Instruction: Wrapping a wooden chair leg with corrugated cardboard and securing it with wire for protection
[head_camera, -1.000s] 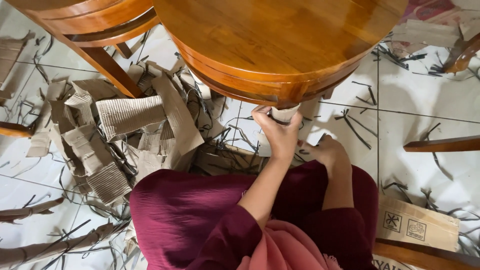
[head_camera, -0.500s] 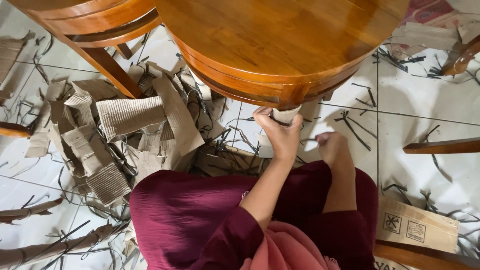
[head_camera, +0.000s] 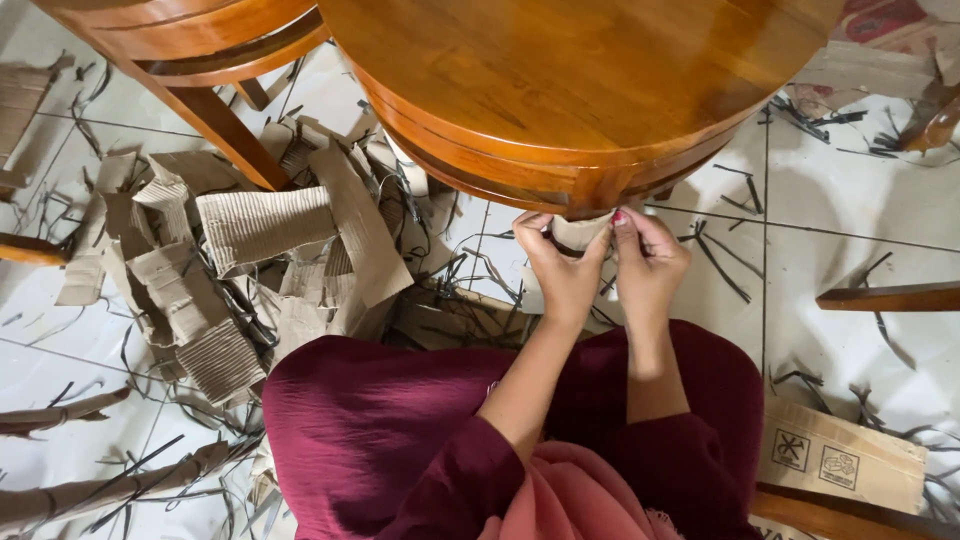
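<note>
A round, glossy wooden table (head_camera: 580, 70) fills the upper middle of the head view. Just under its rim a leg wrapped in pale corrugated cardboard (head_camera: 578, 232) shows. My left hand (head_camera: 560, 268) is closed around the left side of that wrapped leg. My right hand (head_camera: 648, 258) presses its fingertips against the right side of the same wrapping. Both forearms come up from my dark red sleeves and lap (head_camera: 400, 430).
Torn corrugated cardboard pieces (head_camera: 260, 230) and black plastic strapping (head_camera: 715, 255) litter the white tiled floor. Another wooden furniture piece (head_camera: 190, 40) stands at top left. A printed cardboard box (head_camera: 840, 460) lies at lower right, a wooden rail (head_camera: 890, 297) at right.
My right hand rose from the floor beside my knee and came to the wrapped leg, opposite my left hand. My left hand stayed on the wrapping.
</note>
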